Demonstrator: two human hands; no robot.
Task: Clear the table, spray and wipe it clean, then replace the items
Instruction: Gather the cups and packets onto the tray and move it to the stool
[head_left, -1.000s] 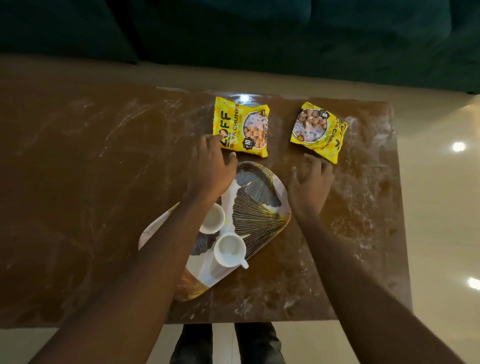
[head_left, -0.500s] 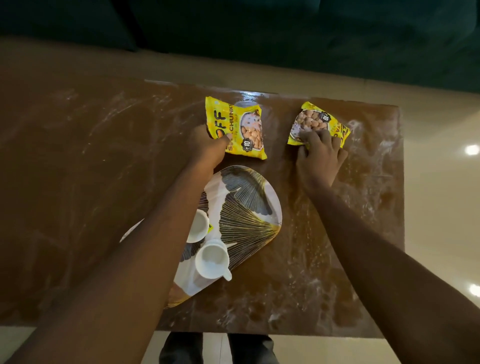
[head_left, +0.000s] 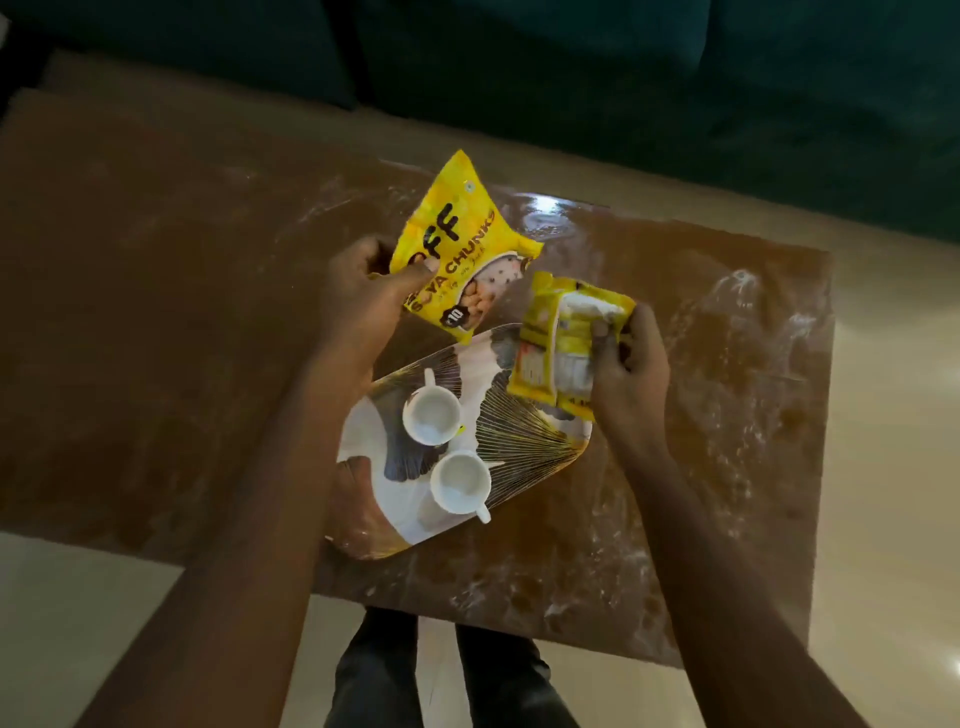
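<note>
Soya packets, light, crinkly and likely slippery, hang pinched by their edges: left hand (head_left: 358, 306) fingers grip the printed packet (head_left: 457, 234), right hand (head_left: 631, 369) fingers the folded packet (head_left: 556, 353).

So the tray (head_left: 540, 441) is sitting on the table (head_left: 156, 338), toward its right half and close to the near edge. Two cups are sitting on the tray's left part, the far cup (head_left: 431, 418) just behind and a bit left of the near cup (head_left: 460, 483). The left hand (head_left: 363, 301) is holding the left packet (head_left: 457, 244) up over the table, behind the tray. The right hand (head_left: 628, 374) is holding the right packet (head_left: 566, 343) over the tray's far right corner, just beside the left packet. A sofa (head_left: 675, 78) is running along behind the table.
</note>
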